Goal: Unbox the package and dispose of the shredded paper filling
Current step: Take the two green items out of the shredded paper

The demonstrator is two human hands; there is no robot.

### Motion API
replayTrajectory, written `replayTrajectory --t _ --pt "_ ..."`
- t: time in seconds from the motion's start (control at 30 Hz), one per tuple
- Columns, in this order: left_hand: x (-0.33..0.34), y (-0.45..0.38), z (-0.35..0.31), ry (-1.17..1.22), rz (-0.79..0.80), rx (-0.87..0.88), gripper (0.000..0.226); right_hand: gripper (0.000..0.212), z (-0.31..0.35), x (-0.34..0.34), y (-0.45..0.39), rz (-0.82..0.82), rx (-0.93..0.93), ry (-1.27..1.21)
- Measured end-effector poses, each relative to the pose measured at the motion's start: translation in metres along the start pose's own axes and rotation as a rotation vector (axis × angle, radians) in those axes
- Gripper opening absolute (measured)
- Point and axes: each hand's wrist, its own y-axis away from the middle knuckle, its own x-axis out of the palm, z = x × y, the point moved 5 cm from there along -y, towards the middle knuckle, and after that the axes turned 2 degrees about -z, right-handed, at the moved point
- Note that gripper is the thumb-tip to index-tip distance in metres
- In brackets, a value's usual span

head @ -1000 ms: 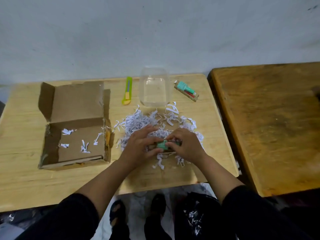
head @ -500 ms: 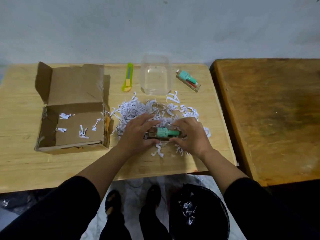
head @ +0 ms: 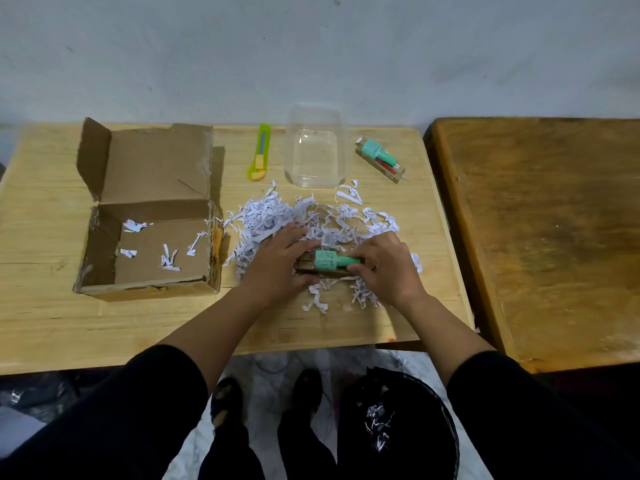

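A pile of white shredded paper point(head: 277, 216) lies on the light wooden table point(head: 52, 317), right of the open cardboard box point(head: 152, 216), which holds a few paper strips. In the middle of the pile a small pack with a teal bottle point(head: 329, 261) rests between my hands. My left hand point(head: 277, 261) grips its left end and my right hand point(head: 384, 268) pinches its right end at the cap.
A green-yellow utility knife point(head: 259, 152), a clear plastic container point(head: 316, 150) and a second teal bottle pack point(head: 380, 159) lie at the table's back. A black-lined bin point(head: 398, 427) with paper shreds stands on the floor below. A darker wooden table point(head: 540, 230) adjoins on the right.
The teal bottle pack has come out of the shredded paper and is fully exposed between both hands. The camera has tilted down, showing more of the bin.
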Motion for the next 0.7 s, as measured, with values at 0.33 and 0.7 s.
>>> replayTrajectory --t 0.33,0.7 --pt "-0.001 0.001 0.001 0.048 -0.003 -0.061 0.077 0.015 0.002 -0.035 -0.005 -0.182 0.089 -0.195" --pt "-0.010 -0.004 -0.009 -0.133 -0.114 0.041 0.066 0.018 -0.034 -0.050 -0.032 -0.441 0.420 -0.451"
